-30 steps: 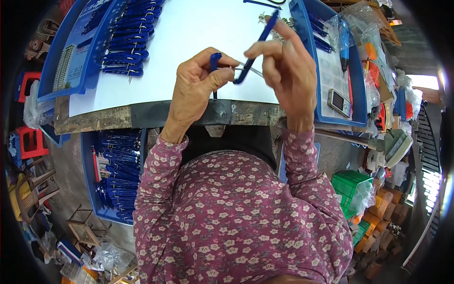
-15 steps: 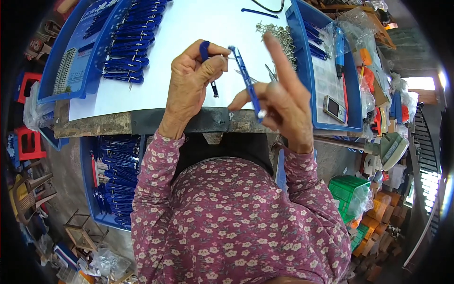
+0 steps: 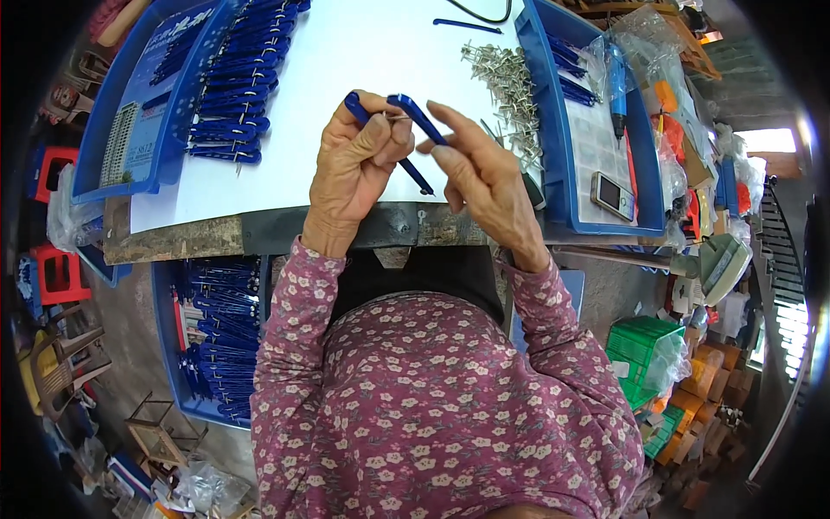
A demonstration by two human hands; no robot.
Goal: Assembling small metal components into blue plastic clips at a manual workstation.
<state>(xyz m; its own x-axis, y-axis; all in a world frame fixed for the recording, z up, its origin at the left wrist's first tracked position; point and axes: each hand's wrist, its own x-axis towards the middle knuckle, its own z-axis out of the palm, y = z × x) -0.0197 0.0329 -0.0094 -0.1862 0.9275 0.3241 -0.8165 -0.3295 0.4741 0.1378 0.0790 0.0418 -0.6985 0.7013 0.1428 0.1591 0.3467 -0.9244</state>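
My left hand pinches a slim dark-blue plastic strip over the white work surface; the strip's middle is hidden behind the fingers. A small thin metal piece sticks out at the fingertips. My right hand holds a second blue plastic strip, slanted, with its upper end against the metal piece. Whether the two are joined I cannot tell. Just right of my hands lies a heap of small silvery metal pieces. A dark tool is partly hidden beneath my right hand.
Rows of blue pieces lie at the left beside a blue tray. Another blue tray at the right holds strips, a blue screwdriver-like tool and a small grey device. Below the table edge, a blue crate holds blue pieces.
My right hand has moved left and its raised index finger has come down to the strip. That strip's upper end has shifted left, closer to my left fingertips.
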